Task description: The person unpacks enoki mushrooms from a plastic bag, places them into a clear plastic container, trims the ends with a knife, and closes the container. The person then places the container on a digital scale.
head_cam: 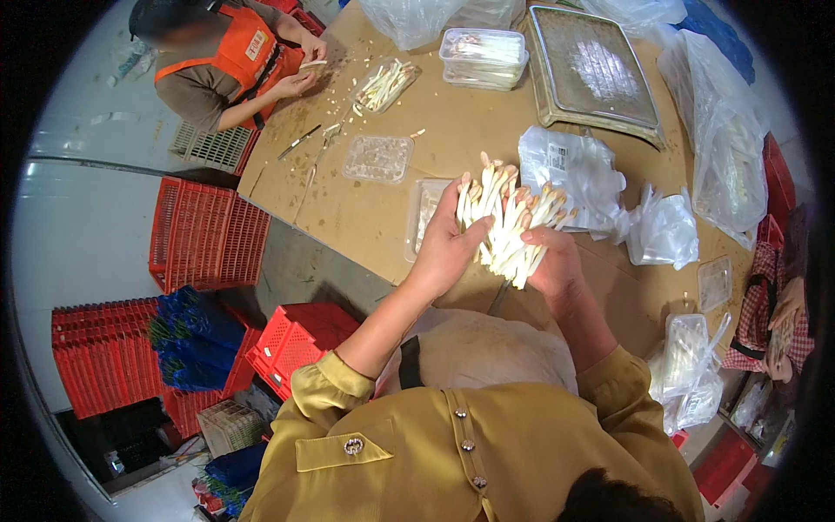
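A thick bunch of pale vegetable shoots with pinkish-brown tips [509, 228] is held up between both hands over the table. My left hand [450, 238] grips the bunch from its left side, thumb across the stems. On the other side my right hand [554, 261] clasps it, thumb pressed on the front. A clear plastic tray [413, 225] lies beneath and left of my left hand, partly hidden by it. White plastic bags [574, 173] rest just beyond the bunch. Below the stems, a thin dark tool [500, 298] shows at the table edge, its kind unclear.
Filled clear boxes [484, 62] stand stacked beside a weighing scale [593, 65]. A lid [377, 158], a knife [299, 142] and a tray of shoots [385, 85] lie on the cardboard-covered table [456, 130]. A co-worker [241, 65] handles a shoot. Red crates [205, 235] stand left.
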Demonstrator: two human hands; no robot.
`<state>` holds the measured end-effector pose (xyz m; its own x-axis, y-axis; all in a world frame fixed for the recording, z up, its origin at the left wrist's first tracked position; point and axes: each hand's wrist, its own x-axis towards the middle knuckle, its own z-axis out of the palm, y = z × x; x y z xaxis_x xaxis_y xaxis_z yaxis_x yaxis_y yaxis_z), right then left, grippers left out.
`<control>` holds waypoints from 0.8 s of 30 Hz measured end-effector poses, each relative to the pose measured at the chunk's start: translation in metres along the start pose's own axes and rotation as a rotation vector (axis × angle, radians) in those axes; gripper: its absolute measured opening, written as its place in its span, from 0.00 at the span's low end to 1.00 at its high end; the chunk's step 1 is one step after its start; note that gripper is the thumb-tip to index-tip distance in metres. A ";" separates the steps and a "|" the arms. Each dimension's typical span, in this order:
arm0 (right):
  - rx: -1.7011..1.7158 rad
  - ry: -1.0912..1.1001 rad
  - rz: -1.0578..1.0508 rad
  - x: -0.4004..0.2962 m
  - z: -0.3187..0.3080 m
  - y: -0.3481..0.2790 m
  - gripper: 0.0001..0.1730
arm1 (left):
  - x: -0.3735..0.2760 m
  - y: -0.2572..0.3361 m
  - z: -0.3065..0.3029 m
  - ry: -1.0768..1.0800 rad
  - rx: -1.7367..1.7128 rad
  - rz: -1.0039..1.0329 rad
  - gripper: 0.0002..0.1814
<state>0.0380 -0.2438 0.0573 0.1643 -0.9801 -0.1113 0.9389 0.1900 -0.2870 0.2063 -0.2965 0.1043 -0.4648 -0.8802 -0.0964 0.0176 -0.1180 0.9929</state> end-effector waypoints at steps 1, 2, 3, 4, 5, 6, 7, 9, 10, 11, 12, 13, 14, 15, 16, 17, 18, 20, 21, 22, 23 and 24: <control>0.002 -0.004 -0.002 0.000 0.002 -0.002 0.40 | 0.002 0.000 0.001 -0.009 0.075 0.010 0.35; -0.018 0.000 -0.013 0.000 0.004 -0.002 0.40 | 0.004 -0.001 0.003 -0.017 0.150 0.021 0.36; -0.038 0.000 -0.024 0.002 0.007 -0.002 0.40 | 0.006 -0.001 0.005 -0.023 0.228 0.034 0.36; -0.057 0.000 -0.034 0.004 0.009 -0.002 0.40 | 0.007 0.001 0.009 -0.048 0.279 0.054 0.39; -0.062 0.007 -0.046 0.005 0.010 0.000 0.40 | 0.007 -0.003 0.013 -0.033 0.354 0.059 0.40; -0.068 0.014 -0.061 0.006 0.011 0.001 0.39 | 0.007 -0.006 0.017 -0.021 0.428 0.067 0.40; -0.075 0.021 -0.077 0.007 0.009 0.003 0.39 | 0.008 -0.007 0.019 -0.008 0.502 0.075 0.41; -0.063 0.003 -0.059 0.007 -0.008 0.007 0.38 | 0.007 -0.001 0.019 -0.104 0.542 0.024 0.46; -0.049 0.002 -0.055 0.007 -0.010 0.009 0.38 | 0.005 0.002 0.021 -0.129 0.571 0.028 0.47; -0.036 0.002 -0.051 0.006 -0.012 0.010 0.38 | 0.004 0.004 0.022 -0.154 0.600 0.033 0.49; -0.072 0.039 -0.037 0.004 -0.012 0.011 0.40 | 0.005 0.004 0.022 -0.188 0.636 0.025 0.55; -0.100 0.037 -0.038 0.003 -0.012 0.012 0.41 | 0.004 0.007 0.022 -0.206 0.656 -0.002 0.57; -0.128 0.034 -0.039 0.002 -0.012 0.013 0.41 | 0.002 0.011 0.022 -0.224 0.677 -0.030 0.59; -0.158 0.035 -0.043 0.002 -0.013 0.013 0.42 | 0.000 0.015 0.024 -0.245 0.694 -0.056 0.61; -0.171 0.033 -0.070 0.003 -0.014 0.014 0.44 | -0.001 0.020 0.027 -0.239 0.736 -0.074 0.62; -0.180 0.058 -0.053 0.002 -0.015 0.014 0.44 | -0.001 0.023 0.032 -0.233 0.778 -0.092 0.62; -0.188 0.081 -0.033 0.000 -0.015 0.015 0.45 | -0.002 0.025 0.035 -0.222 0.821 -0.110 0.63; -0.183 0.092 -0.040 0.000 -0.019 0.015 0.45 | 0.000 0.022 0.041 -0.235 0.868 -0.103 0.64; -0.168 0.079 -0.066 0.001 -0.021 0.016 0.45 | 0.000 0.022 0.042 -0.242 0.892 -0.100 0.64; -0.154 0.067 -0.092 0.001 -0.022 0.016 0.45 | 0.000 0.022 0.042 -0.250 0.846 -0.075 0.64; -0.150 0.047 -0.068 0.001 -0.021 0.014 0.45 | 0.000 0.024 0.041 -0.259 0.800 -0.050 0.63; -0.146 0.028 -0.045 -0.001 -0.014 0.009 0.45 | 0.000 0.027 0.041 -0.269 0.753 -0.026 0.63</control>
<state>0.0418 -0.2409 0.0421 0.1122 -0.9863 -0.1212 0.8910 0.1538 -0.4272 0.1705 -0.2804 0.1338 -0.6559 -0.7292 -0.1952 -0.5543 0.2897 0.7803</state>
